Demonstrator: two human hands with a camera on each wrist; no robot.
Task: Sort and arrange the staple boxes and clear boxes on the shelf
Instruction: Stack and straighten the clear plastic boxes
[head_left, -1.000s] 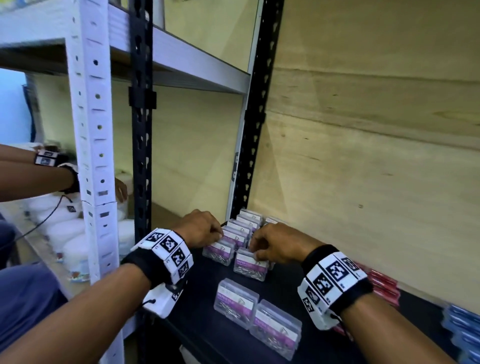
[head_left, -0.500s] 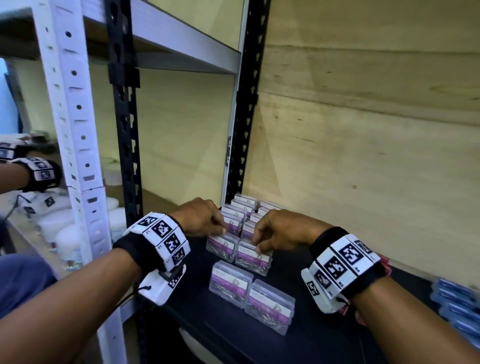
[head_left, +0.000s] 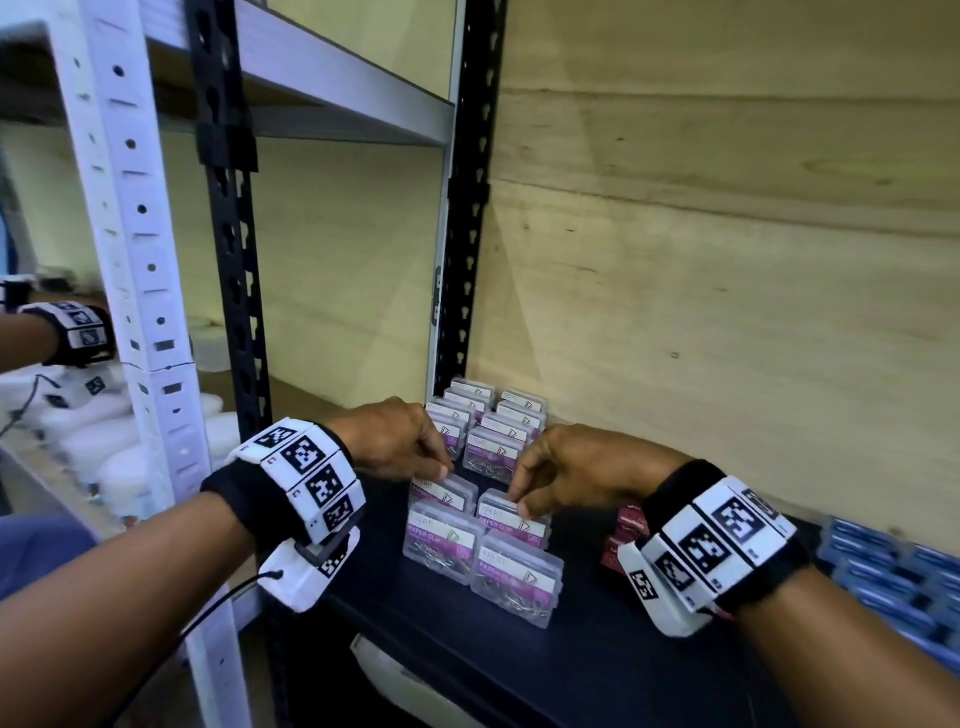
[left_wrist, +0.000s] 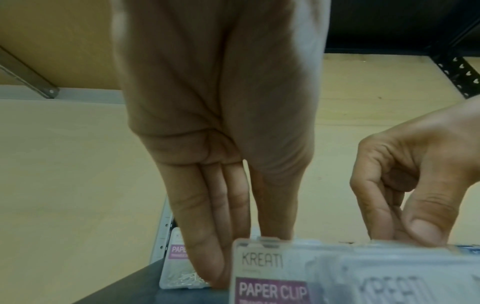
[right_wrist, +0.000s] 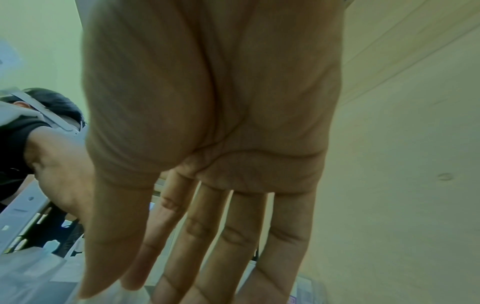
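Two clear boxes (head_left: 478, 521) now drawn nearer front pair (head_left: 483, 571).

My left hand (head_left: 400, 441) pinches the top of one upright clear box (head_left: 444, 491), and my right hand (head_left: 576, 470) pinches its neighbour (head_left: 511, 522). Two more clear boxes (head_left: 480, 569) stand nearer on the black shelf (head_left: 571, 654); further rows (head_left: 488, 421) stand beyond, red boxes (head_left: 626, 535) and blue boxes (head_left: 893, 577) to the right.

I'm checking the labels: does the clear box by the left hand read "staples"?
No, in the left wrist view the clear box that the left hand touches reads "PAPER CLIP" on its purple label.
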